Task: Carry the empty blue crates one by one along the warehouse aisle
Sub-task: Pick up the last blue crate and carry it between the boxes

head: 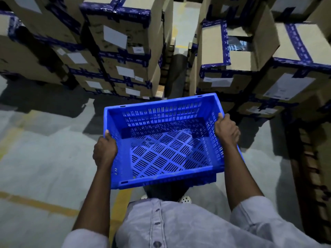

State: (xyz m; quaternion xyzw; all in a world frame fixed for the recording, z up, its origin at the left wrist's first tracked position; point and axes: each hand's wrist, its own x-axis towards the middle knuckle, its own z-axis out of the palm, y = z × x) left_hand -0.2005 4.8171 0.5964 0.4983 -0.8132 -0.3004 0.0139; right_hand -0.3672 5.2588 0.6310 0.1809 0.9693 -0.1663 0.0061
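- The blue crate [166,140] hung in front of the person's chest, off the floor [44,158], its open top up and nothing in it.
- The left hand [104,151] gripped the rim at 9 o'clock, fingers curled around the edge.
- The right hand [226,129] gripped the rim at 3 o'clock, fingers curled over it.
- Taped cardboard boxes [125,51] stood stacked from 10 to 2 o'clock.
- A yellow line [35,203] crossed the floor at 8 o'clock.

blue crate [161,115]: one being carried | hands: two gripping the crate, left hand [104,151], right hand [226,129] | cardboard boxes [116,38]: over a dozen standing beyond the crate, in two clusters | white shoes [185,199]: two peeking out below the crate
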